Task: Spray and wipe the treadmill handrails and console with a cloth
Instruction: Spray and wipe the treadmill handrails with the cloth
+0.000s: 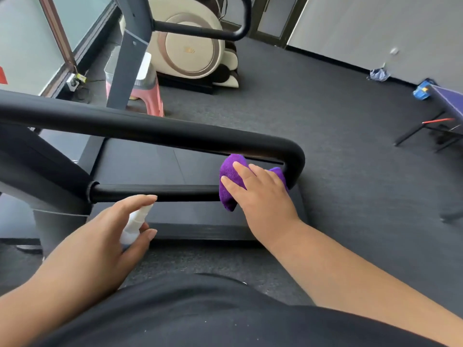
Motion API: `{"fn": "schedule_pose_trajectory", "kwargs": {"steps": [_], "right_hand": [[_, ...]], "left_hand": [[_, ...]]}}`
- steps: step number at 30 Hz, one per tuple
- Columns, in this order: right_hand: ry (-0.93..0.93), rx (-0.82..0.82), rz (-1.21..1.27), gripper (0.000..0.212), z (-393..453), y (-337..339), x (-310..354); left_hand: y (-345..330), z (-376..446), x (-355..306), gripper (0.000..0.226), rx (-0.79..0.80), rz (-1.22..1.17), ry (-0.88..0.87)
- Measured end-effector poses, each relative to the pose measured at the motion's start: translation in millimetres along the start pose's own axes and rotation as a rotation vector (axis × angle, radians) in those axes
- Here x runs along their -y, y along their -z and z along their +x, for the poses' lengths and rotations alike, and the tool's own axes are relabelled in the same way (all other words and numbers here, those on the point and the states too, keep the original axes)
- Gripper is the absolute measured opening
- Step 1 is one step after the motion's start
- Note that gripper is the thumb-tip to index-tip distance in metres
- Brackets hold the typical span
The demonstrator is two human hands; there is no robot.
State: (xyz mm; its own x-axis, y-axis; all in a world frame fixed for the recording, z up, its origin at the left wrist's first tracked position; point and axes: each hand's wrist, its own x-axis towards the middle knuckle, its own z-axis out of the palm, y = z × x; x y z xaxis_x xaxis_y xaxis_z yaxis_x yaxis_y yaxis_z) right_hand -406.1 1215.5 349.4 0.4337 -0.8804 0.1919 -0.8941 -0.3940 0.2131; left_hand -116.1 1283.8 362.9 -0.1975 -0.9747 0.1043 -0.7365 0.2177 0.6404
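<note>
Head view, looking down over a dark shirt front at the near side of a treadmill. Right hand is lying at about 3 o'clock from frame centre, fingers fairly straight and slightly spread, pressing a purple cloth against the lower handrail bar just where that bar is meeting the bend of the upper rail. Cloth is bunching around the bar, showing above and below the fingers, with a further fold peeking out at 2 o'clock of the knuckles. Upper handrail, thick and black, is running from 9 o'clock across to a rounded corner at 3 o'clock, then turning down behind the cloth. Left hand is sitting at 7 o'clock, fingers curling around a small white spray bottle, index finger reaching over the top of the nozzle, thumb closing on the body; nozzle is pointing toward the lower bar, just short of it. Treadmill belt is showing dark between the two rails. Beyond, at 12 o'clock, a cream massage chair is standing on grey carpet; a pink stool is sitting at 11 o'clock behind a grey upright. Purple table edge is showing at 2 o'clock. Console cannot be made out.
</note>
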Motion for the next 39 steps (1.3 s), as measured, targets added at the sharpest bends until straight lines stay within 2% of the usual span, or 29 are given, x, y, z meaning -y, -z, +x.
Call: {"fn": "schedule_pose_trajectory", "kwargs": {"steps": [3, 6, 12, 15, 17, 19, 25, 27, 30, 32, 35, 39], "right_hand": [[0.014, 0.052, -0.120, 0.061, 0, 5, -19], [-0.002, 0.102, -0.139, 0.061, -2, -2, -24], [-0.252, 0.186, 0.163, 0.067, -5, -18, -10], [-0.219, 0.207, 0.329, 0.056, -3, -20, -2], [-0.185, 0.142, 0.310, 0.060, 2, -14, 4], [-0.135, -0.035, 0.206, 0.066, 9, 0, 10], [-0.019, -0.227, -0.038, 0.054, 6, 25, 10], [-0.079, -0.251, -0.003, 0.052, -9, 25, 5], [-0.263, -0.263, -0.013, 0.057, -26, 16, -18], [-0.314, -0.238, -0.053, 0.064, -33, 5, -28], [-0.367, -0.077, -0.045, 0.067, -38, -16, -26], [-0.471, 0.061, 0.092, 0.051, -35, -36, -11]], "left_hand": [[-4, 1, -4, 0.057, 0.004, -0.009, -0.008], [-7, 4, -7, 0.059, 0.027, -0.015, -0.026], [-3, -4, -4, 0.061, -0.008, 0.000, -0.032], [-3, -12, 2, 0.064, -0.024, -0.005, -0.010], [-4, -17, 4, 0.066, -0.034, 0.002, 0.016], [-3, -21, 5, 0.066, -0.041, 0.000, 0.028], [3, -26, 5, 0.063, -0.038, -0.014, 0.041], [4, -27, 5, 0.063, -0.043, -0.022, 0.047], [6, -26, 6, 0.063, -0.050, -0.019, 0.060], [7, -25, 5, 0.061, -0.039, -0.016, 0.067], [11, -17, -1, 0.056, -0.014, -0.009, 0.072], [13, -5, -5, 0.052, 0.010, -0.024, 0.063]]}}
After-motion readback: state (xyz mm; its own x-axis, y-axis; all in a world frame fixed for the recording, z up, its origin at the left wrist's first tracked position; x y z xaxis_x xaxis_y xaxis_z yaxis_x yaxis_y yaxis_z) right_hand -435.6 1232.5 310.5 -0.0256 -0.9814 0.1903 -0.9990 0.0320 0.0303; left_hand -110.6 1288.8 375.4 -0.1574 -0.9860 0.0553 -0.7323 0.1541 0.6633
